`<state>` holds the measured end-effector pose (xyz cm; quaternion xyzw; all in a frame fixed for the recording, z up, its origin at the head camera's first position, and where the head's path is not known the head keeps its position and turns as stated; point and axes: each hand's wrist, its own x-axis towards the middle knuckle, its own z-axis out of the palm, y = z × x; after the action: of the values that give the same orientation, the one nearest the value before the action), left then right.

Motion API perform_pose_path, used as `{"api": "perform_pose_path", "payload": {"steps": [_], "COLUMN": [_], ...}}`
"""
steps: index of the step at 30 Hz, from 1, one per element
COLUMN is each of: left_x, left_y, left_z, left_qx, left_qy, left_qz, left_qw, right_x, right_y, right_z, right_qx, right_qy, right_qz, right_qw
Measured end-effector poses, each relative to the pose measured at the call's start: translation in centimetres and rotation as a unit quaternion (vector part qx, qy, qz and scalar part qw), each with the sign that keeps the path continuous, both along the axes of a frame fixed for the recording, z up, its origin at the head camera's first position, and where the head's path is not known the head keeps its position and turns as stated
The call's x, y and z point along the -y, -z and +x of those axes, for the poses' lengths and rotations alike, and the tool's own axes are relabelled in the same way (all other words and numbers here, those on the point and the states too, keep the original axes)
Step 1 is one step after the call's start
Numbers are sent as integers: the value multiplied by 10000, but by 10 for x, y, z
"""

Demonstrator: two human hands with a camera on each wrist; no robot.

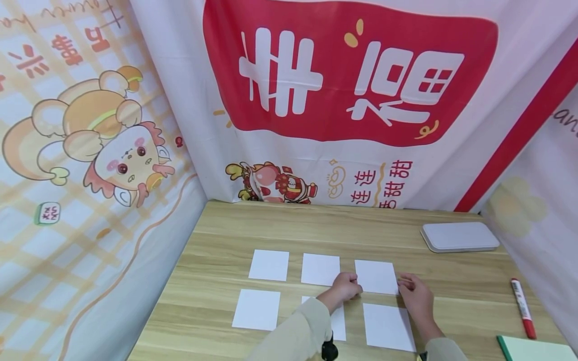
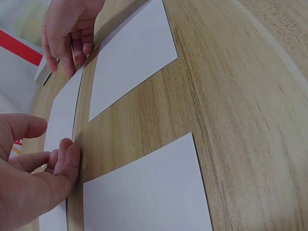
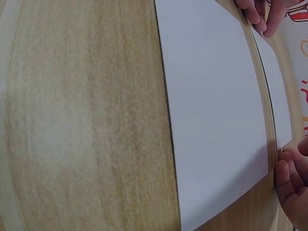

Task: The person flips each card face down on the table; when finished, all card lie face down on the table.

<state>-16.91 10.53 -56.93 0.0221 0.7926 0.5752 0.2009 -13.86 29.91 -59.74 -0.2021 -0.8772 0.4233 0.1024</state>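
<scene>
White square cards lie flat on the wooden table in two rows of three. My left hand (image 1: pixel 346 287) touches the left edge of the back-right card (image 1: pixel 376 276). At that card's right edge are the fingers of my right hand (image 1: pixel 416 297). In the left wrist view the left thumb stands apart from the loosely bent fingers. The front-right card (image 1: pixel 389 327) lies nearer me, between my forearms. My left sleeve partly covers the front-middle card (image 1: pixel 338 326). Behind the left hand lies the back-middle card (image 1: pixel 320 268).
On the left are two more cards, one at the back (image 1: pixel 269 264) and one in front (image 1: pixel 256 310). A pale flat case (image 1: pixel 459 236) sits at the back right. Along the right side lie a red-capped marker (image 1: pixel 523 307) and a green-edged pad (image 1: pixel 537 349). Printed curtains (image 1: pixel 180 100) surround the table.
</scene>
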Motion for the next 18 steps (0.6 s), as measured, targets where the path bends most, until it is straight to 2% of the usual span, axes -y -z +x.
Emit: {"api": "perform_pose_path", "payload": {"steps": [11, 18], "left_x": [1, 0], "left_y": [-3, -3], "left_z": [3, 5], "left_qx": [11, 176], "left_qy": [-72, -171], "left_qz": [2, 35], "left_qw": [10000, 9997], "right_x": [-1, -1], "right_y": [1, 2], "right_z": [1, 1], "right_qx": [-82, -131], "right_qy": [24, 44], "right_qz": [37, 118], "right_qw": [10000, 9998]}}
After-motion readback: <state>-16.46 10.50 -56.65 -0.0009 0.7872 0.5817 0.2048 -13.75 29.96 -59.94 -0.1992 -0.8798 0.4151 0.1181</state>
